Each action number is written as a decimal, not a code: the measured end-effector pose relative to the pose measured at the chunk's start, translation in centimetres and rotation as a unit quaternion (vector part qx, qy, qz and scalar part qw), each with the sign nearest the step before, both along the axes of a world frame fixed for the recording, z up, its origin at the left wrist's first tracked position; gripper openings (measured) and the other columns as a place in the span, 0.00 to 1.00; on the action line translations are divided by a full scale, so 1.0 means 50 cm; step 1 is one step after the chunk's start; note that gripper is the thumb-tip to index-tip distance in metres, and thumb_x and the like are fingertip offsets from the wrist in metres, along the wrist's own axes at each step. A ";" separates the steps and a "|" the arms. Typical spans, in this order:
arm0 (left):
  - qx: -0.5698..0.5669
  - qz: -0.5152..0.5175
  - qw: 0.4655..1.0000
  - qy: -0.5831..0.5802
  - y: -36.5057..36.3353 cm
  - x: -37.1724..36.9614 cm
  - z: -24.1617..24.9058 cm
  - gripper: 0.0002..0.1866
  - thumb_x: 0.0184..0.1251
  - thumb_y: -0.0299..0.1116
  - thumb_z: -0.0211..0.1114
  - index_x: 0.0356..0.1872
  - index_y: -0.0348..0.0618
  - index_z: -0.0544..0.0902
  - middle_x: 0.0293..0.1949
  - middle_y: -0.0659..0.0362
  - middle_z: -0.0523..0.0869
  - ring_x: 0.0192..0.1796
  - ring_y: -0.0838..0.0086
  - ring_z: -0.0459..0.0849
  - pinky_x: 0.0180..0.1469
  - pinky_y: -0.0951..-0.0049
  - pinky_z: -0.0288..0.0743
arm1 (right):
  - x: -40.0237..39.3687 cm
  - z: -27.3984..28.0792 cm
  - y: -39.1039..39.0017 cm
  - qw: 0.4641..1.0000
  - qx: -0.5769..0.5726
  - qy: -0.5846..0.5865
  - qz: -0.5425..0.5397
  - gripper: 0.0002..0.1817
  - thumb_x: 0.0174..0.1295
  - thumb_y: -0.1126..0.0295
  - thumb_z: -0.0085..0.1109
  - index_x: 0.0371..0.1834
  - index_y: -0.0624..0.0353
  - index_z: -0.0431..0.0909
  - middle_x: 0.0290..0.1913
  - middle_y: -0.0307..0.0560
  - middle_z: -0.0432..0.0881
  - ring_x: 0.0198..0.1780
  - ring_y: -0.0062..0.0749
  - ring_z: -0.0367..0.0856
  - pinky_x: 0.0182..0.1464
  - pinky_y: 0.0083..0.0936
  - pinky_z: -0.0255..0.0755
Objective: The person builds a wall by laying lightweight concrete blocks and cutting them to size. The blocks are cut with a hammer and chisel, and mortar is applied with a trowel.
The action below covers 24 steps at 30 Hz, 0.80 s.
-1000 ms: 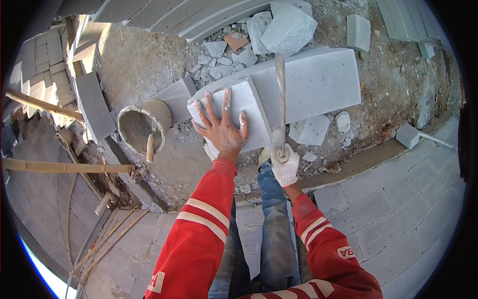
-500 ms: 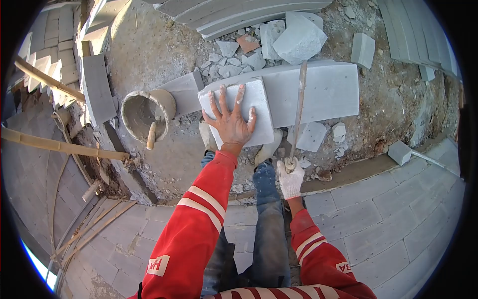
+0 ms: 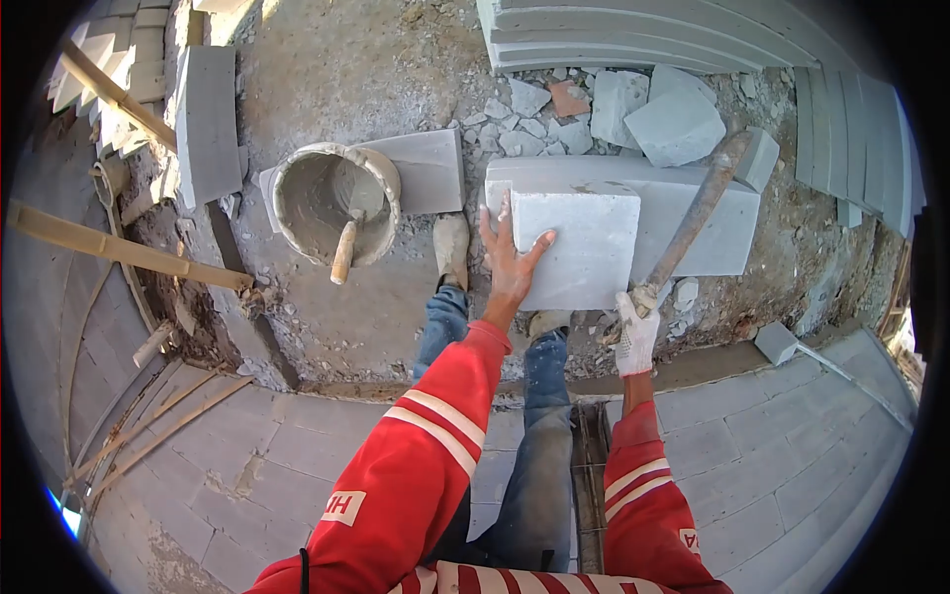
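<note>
My bare left hand (image 3: 512,259) rests with fingers spread on the left part of a pale grey block (image 3: 586,243). That block lies over a longer grey block (image 3: 693,213). In a white glove, my right hand (image 3: 636,335) is closed round the handle end of a long, worn blade-like tool (image 3: 698,216), which slants up and to the right across the longer block. Left of the blocks stands a mortar-coated bucket (image 3: 388,223), with a wooden-handled trowel (image 3: 343,253) leaning inside it.
Broken block pieces (image 3: 676,129) lie behind the blocks. Stacked blocks (image 3: 633,35) rise at the back. Bamboo poles (image 3: 129,249) cross the left side. A mallet-like tool (image 3: 777,343) lies at right, on the block wall's edge. My boots stand below the blocks.
The view has shifted, so most things appear farther right. My left hand has slid to the block's left side. The long tool has tilted from nearly upright to slanting right.
</note>
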State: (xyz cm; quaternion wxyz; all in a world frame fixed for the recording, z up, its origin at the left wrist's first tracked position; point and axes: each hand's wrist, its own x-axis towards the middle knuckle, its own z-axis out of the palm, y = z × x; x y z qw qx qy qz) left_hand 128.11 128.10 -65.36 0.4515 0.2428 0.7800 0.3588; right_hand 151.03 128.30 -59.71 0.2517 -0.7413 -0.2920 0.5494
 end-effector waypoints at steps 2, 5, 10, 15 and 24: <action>0.003 0.001 0.999 -0.043 -0.009 -0.016 0.006 0.58 0.62 0.52 0.79 0.86 0.48 0.52 0.79 0.34 0.53 0.83 0.37 0.46 0.81 0.44 0.48 | -0.013 0.024 -0.031 1.000 0.001 0.024 -0.015 0.10 0.67 0.69 0.74 0.42 0.60 0.81 0.39 0.30 0.75 0.39 0.15 0.69 0.40 0.20 0.67; 0.048 -0.007 0.958 -0.283 -0.061 -0.092 0.015 0.63 0.55 0.40 0.82 0.87 0.46 0.48 0.81 0.43 0.59 0.83 0.50 0.54 0.82 0.56 0.51 | -0.094 0.111 -0.096 1.000 -0.019 0.001 -0.010 0.06 0.68 0.72 0.71 0.39 0.60 0.81 0.36 0.30 0.78 0.38 0.14 0.73 0.44 0.18 0.71; -0.048 0.042 0.939 -0.339 -0.146 -0.251 0.169 0.63 0.50 0.34 0.85 0.86 0.45 0.53 0.73 0.45 0.70 0.76 0.54 0.65 0.79 0.59 0.58 | -0.182 0.202 -0.220 0.991 -0.078 0.110 -0.029 0.15 0.68 0.79 0.62 0.57 0.70 0.78 0.58 0.49 0.82 0.57 0.30 0.83 0.56 0.32 0.84; -0.036 -0.088 0.994 -0.046 -0.118 -0.384 0.291 0.62 0.47 0.37 0.87 0.85 0.46 0.58 0.66 0.45 0.75 0.66 0.55 0.71 0.75 0.59 0.62 | -0.330 0.260 -0.210 0.981 -0.100 0.105 -0.132 0.16 0.69 0.76 0.66 0.57 0.68 0.78 0.53 0.49 0.86 0.43 0.27 0.88 0.43 0.26 0.85; -0.005 0.117 0.990 0.078 0.249 -0.576 0.200 0.63 0.39 0.46 0.88 0.83 0.54 0.63 0.62 0.34 0.72 0.64 0.42 0.75 0.71 0.48 0.68 | -0.317 0.340 -0.300 0.970 -0.216 -0.004 -0.107 0.10 0.66 0.71 0.70 0.42 0.62 0.78 0.28 0.42 0.80 0.20 0.27 0.80 0.19 0.25 0.73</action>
